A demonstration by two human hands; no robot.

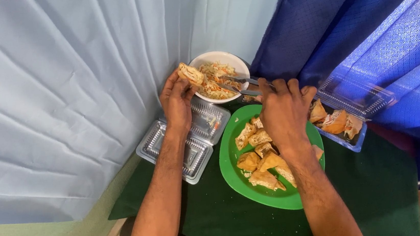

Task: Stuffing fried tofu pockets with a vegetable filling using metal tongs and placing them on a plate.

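My left hand (176, 99) holds a fried tofu pocket (191, 74) next to the rim of a white bowl (235, 63). The bowl holds shredded vegetable salad (215, 77). In my right hand (283, 108) are metal tongs (237, 83), their tips reaching into the salad. Beneath my right hand sits a green plate (233, 173) carrying several golden fried tofu pieces (261, 164).
An open, clear plastic clamshell container (193, 155) lies left of the plate. A blue tray (348, 138) with more fried pieces and its clear lid (354, 95) sits at right. All rest on a dark green cloth (376, 189). Pale blue and deep blue curtains hang behind.
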